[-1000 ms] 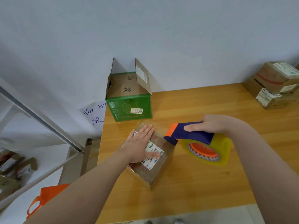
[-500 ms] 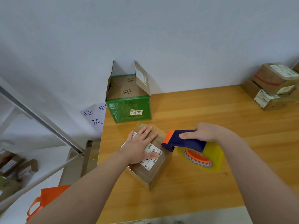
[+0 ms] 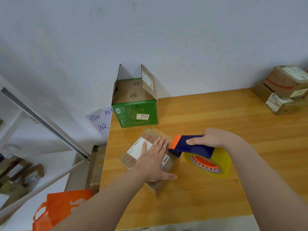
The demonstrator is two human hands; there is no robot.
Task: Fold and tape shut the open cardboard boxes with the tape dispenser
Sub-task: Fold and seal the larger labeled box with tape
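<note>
A: Left hand [image 3: 153, 162]?
B: Flat, fingers straight, palm down on top of the small box [image 3: 150, 135]. The thumb stuck out to the near right. The hand covered part of the white label [image 3: 138, 148].

A: Where was that box?
B: On the table [image 3: 216, 114], near its left edge, turned cornerwise to the camera. Flaps were down and shiny clear tape showed on the top.

A: Right hand [image 3: 211, 137]?
B: Wrapped round the navy handle of the dispenser [image 3: 195, 146], thumb on the near side, fingers over the top. Firm grip.

A: Dispenser position?
B: Just right of the small box. The orange nose pointed left and the front end sat at the box's upper right edge. Touching or just short, couldn't tell. The yellow roll [image 3: 221, 161] with its orange core hung under the handle, low by the table. Contact there was unclear.

A: Other task boxes?
B: The green box [image 3: 135, 112] stood just beyond the small one, far left, against the wall. It was open, with two flaps upright and the inner flaps down, printed "26". The front sticker read 3703.

A: Rest?
B: A stack [image 3: 286, 92] of closed brown boxes was at the table's far right. An orange bag [image 3: 61, 209] sat below the near left corner. A handwritten note [image 3: 100, 120] was on the wall left of the green box. A metal shelf [image 3: 45, 124] at left held parcels, blurred.
</note>
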